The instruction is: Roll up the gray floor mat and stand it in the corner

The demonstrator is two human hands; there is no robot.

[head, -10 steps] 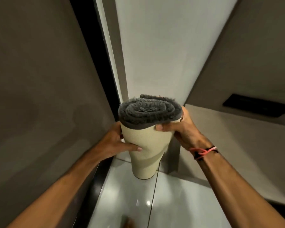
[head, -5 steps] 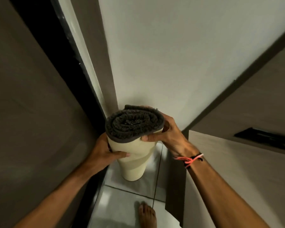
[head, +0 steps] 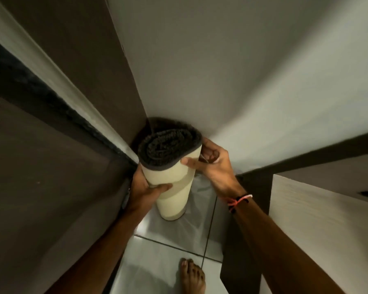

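The floor mat [head: 174, 187] is rolled into a tube, cream backing outside and dark gray pile showing as a spiral at its top end. It stands upright with its lower end on the white floor tiles, right in the corner where the white wall meets the brown door frame. My left hand [head: 142, 189] wraps the roll's left side at mid-height, thumb across the front. My right hand [head: 212, 164] grips the top right edge, thumb on the cream backing, fingers behind.
A white wall [head: 232, 71] rises behind the mat and a dark brown door [head: 40, 166] with its frame closes the left. A light wooden cabinet [head: 319, 219] stands at the right. My bare foot [head: 192, 276] rests on the tiled floor [head: 168, 257] below.
The rolled mat has gone further back into the corner and down onto the tiles. Both hands kept their grip; my view has moved closer and tilted more downward.
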